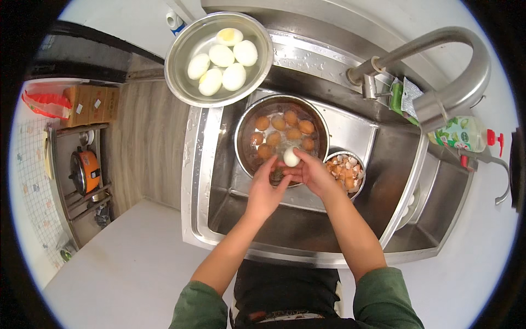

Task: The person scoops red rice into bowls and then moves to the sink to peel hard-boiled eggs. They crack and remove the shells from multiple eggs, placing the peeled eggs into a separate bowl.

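Observation:
A peeled white egg (pixel 291 157) is held in the fingers of my right hand (pixel 313 172), over the near side of a round metal bowl (pixel 323 123). My left hand (pixel 265 187) is beside it at the bowl's near rim, fingers apart and holding nothing that I can see. Its fingertips are close to those of my right hand. Several brown unpeeled eggs (pixel 293 133) lie in water in the bowl. Just right of it, a smaller metal container holds broken eggshells (pixel 347 170). Several peeled eggs (pixel 222 55) lie in a wide metal basin (pixel 176 78) at the sink's back left corner.
Everything is around a stainless steel sink (pixel 382 144). A curved faucet (pixel 452 35) arches over its right side. Dish soap (pixel 458 133) stands behind a second basin, where a dish with white eggs is partly hidden. An orange cooker (pixel 88 170) sits on a shelf far left.

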`<state>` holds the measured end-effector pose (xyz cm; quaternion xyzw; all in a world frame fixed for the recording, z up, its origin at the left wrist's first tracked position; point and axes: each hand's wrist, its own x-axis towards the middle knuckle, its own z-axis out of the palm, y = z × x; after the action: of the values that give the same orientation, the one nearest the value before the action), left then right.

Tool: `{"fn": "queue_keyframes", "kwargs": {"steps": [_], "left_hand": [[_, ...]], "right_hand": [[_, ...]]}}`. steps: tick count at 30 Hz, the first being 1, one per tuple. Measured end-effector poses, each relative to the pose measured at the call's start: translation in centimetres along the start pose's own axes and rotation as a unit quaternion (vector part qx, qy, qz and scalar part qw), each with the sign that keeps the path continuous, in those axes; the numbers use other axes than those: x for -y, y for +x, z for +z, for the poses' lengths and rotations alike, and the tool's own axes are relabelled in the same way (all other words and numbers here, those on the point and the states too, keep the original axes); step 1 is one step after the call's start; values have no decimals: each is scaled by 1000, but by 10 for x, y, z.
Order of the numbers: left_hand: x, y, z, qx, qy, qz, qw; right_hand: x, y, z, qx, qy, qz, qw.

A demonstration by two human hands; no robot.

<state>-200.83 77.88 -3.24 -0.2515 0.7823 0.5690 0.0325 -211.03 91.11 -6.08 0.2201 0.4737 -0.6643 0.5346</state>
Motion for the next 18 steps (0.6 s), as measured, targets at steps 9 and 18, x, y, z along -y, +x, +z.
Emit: {"fn": "queue_keyframes", "kwargs": {"steps": [9, 18], "left_hand": [[-60, 2, 15, 62, 53, 163, 983], [-100, -20, 69, 128, 24, 220, 967]], "right_hand": [[-1, -81, 0, 51, 201, -62, 976], [-16, -152, -50, -20, 227, -134, 964]]}}
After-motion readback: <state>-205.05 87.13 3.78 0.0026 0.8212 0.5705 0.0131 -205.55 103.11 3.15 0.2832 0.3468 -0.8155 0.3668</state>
